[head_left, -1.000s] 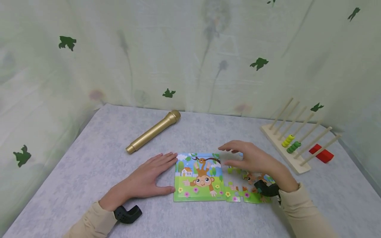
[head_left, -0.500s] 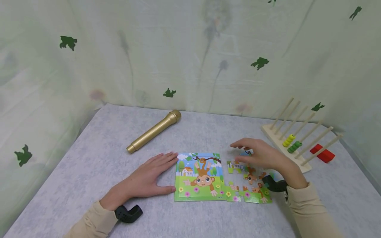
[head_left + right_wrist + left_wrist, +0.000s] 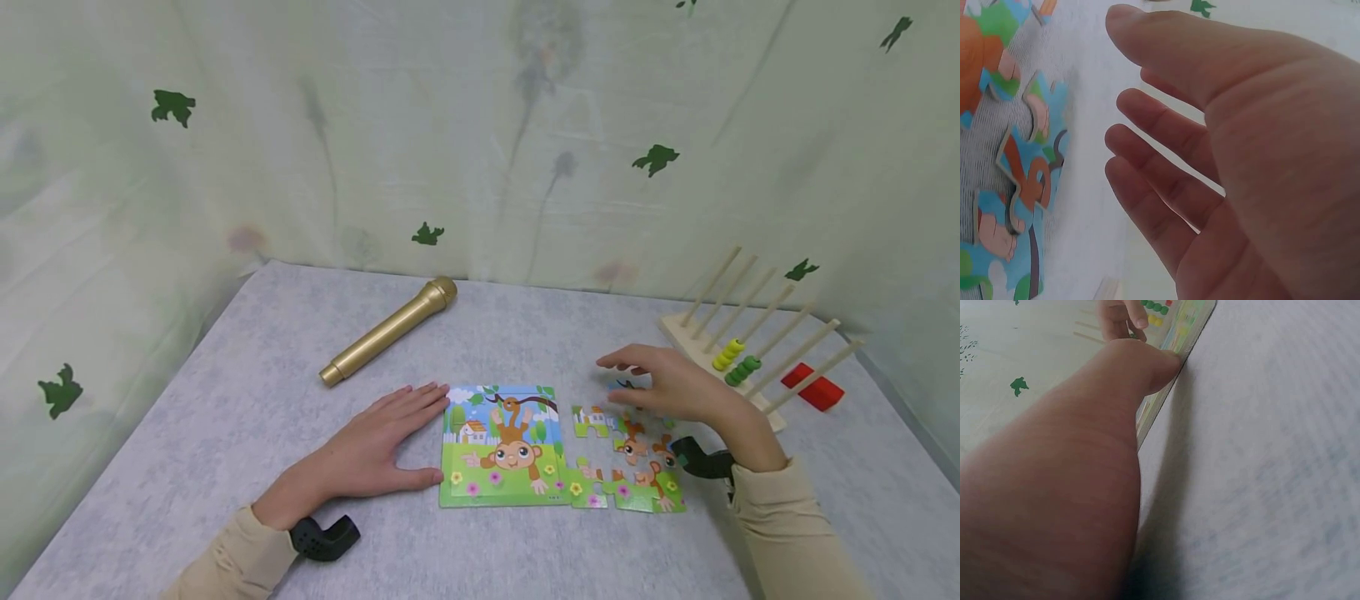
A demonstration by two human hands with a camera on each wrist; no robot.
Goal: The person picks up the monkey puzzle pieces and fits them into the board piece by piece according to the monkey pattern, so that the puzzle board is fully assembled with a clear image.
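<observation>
While the left hand [image 3: 367, 457] lies beside the square, brightly printed monkey puzzle board [image 3: 501, 467], its straight fingers and thumb spread at the left edge and gripping nothing, the right hand [image 3: 678, 387] hovers over the far end of the loose, flat monkey-print puzzle pieces [image 3: 636, 500], its fingers [image 3: 628, 358] parted from the thumb and slightly bent, holding nothing. From these right fingers, most of the pieces lie on the side towards the person, and one blue-edged piece shows between index finger and thumb; how high the hand hangs is hard to judge. The patch of pieces sits just right of the board, its longer run going away from the person, so the right hand is plainly the nearer. The board, near square, has no clear long axis. Farther right on the grey-white bench [image 3: 480, 554], a pale wooden peg stand [image 3: 684, 335] carries small yellow beads [image 3: 729, 355] and green beads [image 3: 742, 372] threaded on two of its pegs.
</observation>
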